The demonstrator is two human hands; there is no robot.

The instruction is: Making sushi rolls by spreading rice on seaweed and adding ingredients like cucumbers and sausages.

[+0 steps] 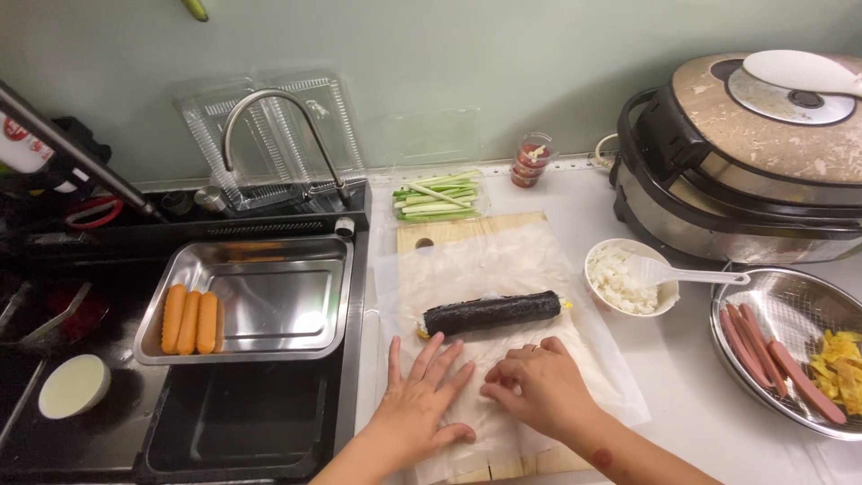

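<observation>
A dark seaweed-wrapped rice roll (492, 313) lies across a sheet of clear wrap (485, 260) spread over a wooden cutting board (449, 231). My left hand (418, 400) rests flat on the wrap just in front of the roll's left end, fingers spread. Beside it, my right hand (541, 384) presses on the wrap with fingers curled, a ring on one finger. Neither hand touches the roll.
A steel tray (269, 305) with three orange sausages (189, 321) sits over the sink. Cucumber strips (437, 198) lie behind the board. A white rice bowl (628, 278) with a spoon, a steel colander (790, 310) with sausage and egg strips, and a rice cooker (745, 153) stand right.
</observation>
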